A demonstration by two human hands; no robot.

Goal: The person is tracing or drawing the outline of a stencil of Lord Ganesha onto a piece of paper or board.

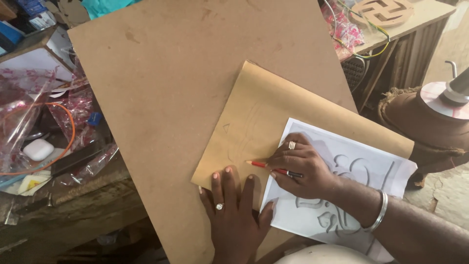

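Observation:
My right hand (pixel 303 166) grips a red pencil (pixel 259 164) with its tip on a tan sheet (pixel 264 105) lying on a large brown board (pixel 166 63). The hand rests over the left edge of a white paper stencil (pixel 364 164) with cut-out shapes, laid on the tan sheet. My left hand (pixel 233 208) lies flat, fingers spread, on the tan sheet's lower corner, thumb touching the stencil's edge. Both hands wear rings, and a metal bangle sits on my right wrist. Faint pencil lines show on the tan sheet above the pencil.
A cluttered bench at left holds clear plastic bags (pixel 19 112), an orange cable (pixel 72 132) and a small white case (pixel 38 149). A round wooden cut-out (pixel 383 11) and wires lie on a table at top right. A brown covered machine (pixel 430 122) stands at right.

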